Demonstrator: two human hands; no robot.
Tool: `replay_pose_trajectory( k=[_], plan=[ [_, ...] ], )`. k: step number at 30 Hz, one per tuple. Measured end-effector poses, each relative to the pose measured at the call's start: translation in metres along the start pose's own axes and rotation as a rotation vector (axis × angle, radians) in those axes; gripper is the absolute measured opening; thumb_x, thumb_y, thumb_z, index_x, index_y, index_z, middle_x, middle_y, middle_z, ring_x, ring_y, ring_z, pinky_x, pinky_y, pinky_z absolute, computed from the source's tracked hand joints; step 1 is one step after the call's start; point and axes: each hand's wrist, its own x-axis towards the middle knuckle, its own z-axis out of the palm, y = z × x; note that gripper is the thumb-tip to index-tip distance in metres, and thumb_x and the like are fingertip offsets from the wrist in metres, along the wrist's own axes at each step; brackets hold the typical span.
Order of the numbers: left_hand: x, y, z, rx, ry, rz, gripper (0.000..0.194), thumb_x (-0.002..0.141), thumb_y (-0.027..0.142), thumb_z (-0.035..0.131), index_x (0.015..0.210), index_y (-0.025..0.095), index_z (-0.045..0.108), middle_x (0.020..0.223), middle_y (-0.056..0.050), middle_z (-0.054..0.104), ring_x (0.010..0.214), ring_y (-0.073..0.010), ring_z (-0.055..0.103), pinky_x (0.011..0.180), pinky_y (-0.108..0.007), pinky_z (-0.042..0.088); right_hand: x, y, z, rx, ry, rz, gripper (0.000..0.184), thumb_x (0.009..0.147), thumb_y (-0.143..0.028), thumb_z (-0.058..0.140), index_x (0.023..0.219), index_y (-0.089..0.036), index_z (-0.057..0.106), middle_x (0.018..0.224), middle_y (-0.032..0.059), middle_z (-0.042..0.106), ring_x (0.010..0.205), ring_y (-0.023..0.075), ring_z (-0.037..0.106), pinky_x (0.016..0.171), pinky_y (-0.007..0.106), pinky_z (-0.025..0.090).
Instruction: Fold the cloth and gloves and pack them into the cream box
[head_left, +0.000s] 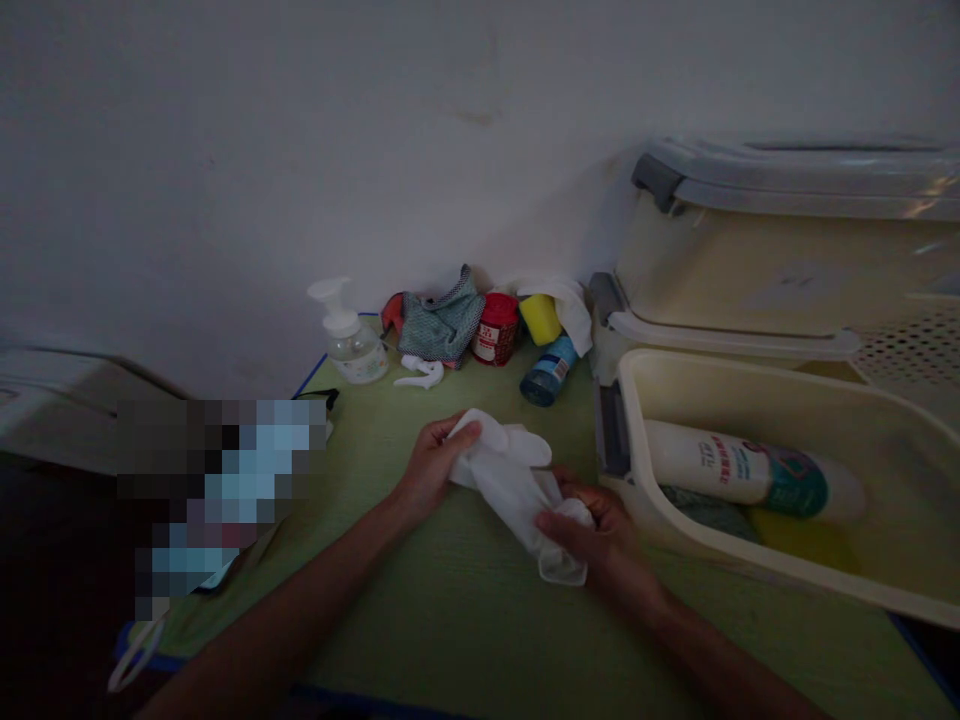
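A white, thin, partly see-through disposable glove (510,490) is stretched between my two hands above the green tabletop. My left hand (435,462) pinches its rounded finger end, thumb on top. At the cuff end, my right hand (600,520) grips the bunched material, and the rolled rim hangs below the thumb. Whether there is one glove or two layered together, I cannot tell. Beyond the hands lies a blue bottle (550,370), tilted on the table, with a yellow sponge (540,318) behind it.
A cream bin (757,375) with its lid raised stands at right, holding a white spray can (709,465). Along the wall are a pump bottle (356,350), a white spray head (421,372), a grey-green cloth (442,322) and a red tub (495,328). A pixelated area covers the left.
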Motion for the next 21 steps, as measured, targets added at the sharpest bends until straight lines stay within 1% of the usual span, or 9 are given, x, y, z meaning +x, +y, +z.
replay_pose_trajectory(
  k=[3, 6, 8, 11, 13, 14, 16, 17, 21],
  plan=[
    [0.0036, 0.0046, -0.0017, -0.047, 0.054, -0.002, 0.036, 0.053, 0.045, 0.077, 0.061, 0.013, 0.063, 0.051, 0.002, 0.055, 0.045, -0.0092, 0.047, 0.045, -0.020, 0.033, -0.0004, 0.0004, 0.0002, 0.072, -0.050, 0.013, 0.033, 0.059, -0.037, 0.075, 0.053, -0.017, 0.049, 0.075, -0.0002, 0.046, 0.066, 0.0116, 0.044, 0.053, 0.021, 0.035],
    [0.0053, 0.0059, -0.0019, -0.093, 0.089, -0.003, 0.036, 0.051, 0.044, 0.077, 0.060, 0.014, 0.060, 0.050, 0.003, 0.053, 0.045, -0.0088, 0.046, 0.045, -0.020, 0.034, -0.0016, -0.0008, 0.0016, 0.169, -0.032, 0.061, 0.027, 0.061, -0.027, 0.072, 0.064, -0.020, 0.046, 0.069, -0.0041, 0.045, 0.060, 0.0103, 0.041, 0.052, 0.020, 0.034],
    [0.0058, 0.0059, -0.0021, -0.119, 0.106, -0.002, 0.037, 0.050, 0.044, 0.078, 0.059, 0.015, 0.056, 0.049, 0.005, 0.051, 0.044, -0.0073, 0.044, 0.045, -0.019, 0.034, -0.0022, -0.0025, 0.0022, 0.226, -0.041, 0.097, 0.029, 0.059, -0.021, 0.070, 0.076, -0.023, 0.047, 0.068, -0.0062, 0.046, 0.056, 0.0100, 0.040, 0.051, 0.020, 0.033],
    [0.0054, 0.0066, -0.0026, -0.137, 0.104, -0.003, 0.040, 0.049, 0.044, 0.079, 0.056, 0.016, 0.051, 0.049, 0.007, 0.047, 0.043, -0.0057, 0.041, 0.044, -0.018, 0.032, -0.0019, -0.0052, 0.0024, 0.257, -0.096, 0.151, 0.041, 0.059, -0.023, 0.068, 0.094, -0.027, 0.048, 0.077, -0.0049, 0.054, 0.058, 0.0114, 0.046, 0.051, 0.022, 0.035],
    [0.0043, 0.0078, -0.0024, -0.130, 0.077, -0.009, 0.041, 0.050, 0.043, 0.079, 0.055, 0.016, 0.049, 0.049, 0.007, 0.046, 0.043, -0.0052, 0.040, 0.044, -0.017, 0.031, -0.0010, -0.0057, 0.0022, 0.210, -0.090, 0.170, 0.041, 0.062, -0.029, 0.069, 0.098, -0.026, 0.050, 0.078, -0.0040, 0.056, 0.059, 0.0115, 0.046, 0.052, 0.022, 0.034],
    [0.0035, 0.0083, -0.0021, -0.121, 0.057, -0.014, 0.041, 0.050, 0.043, 0.079, 0.054, 0.016, 0.048, 0.049, 0.007, 0.046, 0.043, -0.0052, 0.040, 0.044, -0.017, 0.031, -0.0004, -0.0053, 0.0019, 0.170, -0.074, 0.174, 0.037, 0.063, -0.031, 0.069, 0.096, -0.025, 0.052, 0.075, -0.0040, 0.055, 0.058, 0.0110, 0.045, 0.051, 0.021, 0.033],
    [0.0015, 0.0089, -0.0008, -0.093, 0.005, -0.029, 0.042, 0.049, 0.042, 0.080, 0.052, 0.015, 0.048, 0.049, 0.007, 0.047, 0.044, -0.0053, 0.041, 0.044, -0.017, 0.031, 0.0004, -0.0036, 0.0013, 0.096, -0.031, 0.171, 0.030, 0.062, -0.037, 0.071, 0.083, -0.021, 0.056, 0.066, -0.0045, 0.052, 0.055, 0.0099, 0.042, 0.049, 0.021, 0.031],
    [0.0005, 0.0088, 0.0000, -0.076, -0.025, -0.035, 0.041, 0.048, 0.041, 0.081, 0.052, 0.015, 0.049, 0.049, 0.006, 0.049, 0.044, -0.0054, 0.042, 0.044, -0.017, 0.031, 0.0005, -0.0025, 0.0009, 0.073, -0.013, 0.169, 0.030, 0.061, -0.041, 0.072, 0.076, -0.020, 0.056, 0.063, -0.0046, 0.050, 0.054, 0.0095, 0.040, 0.048, 0.020, 0.029],
    [-0.0024, 0.0059, 0.0023, -0.003, -0.150, -0.044, 0.038, 0.050, 0.038, 0.081, 0.052, 0.013, 0.053, 0.053, 0.003, 0.054, 0.047, -0.0061, 0.046, 0.045, -0.017, 0.032, -0.0016, 0.0002, 0.0015, 0.059, -0.021, 0.178, 0.046, 0.061, -0.060, 0.069, 0.061, -0.019, 0.050, 0.054, -0.0057, 0.043, 0.050, 0.0079, 0.034, 0.046, 0.020, 0.026]
  ],
)
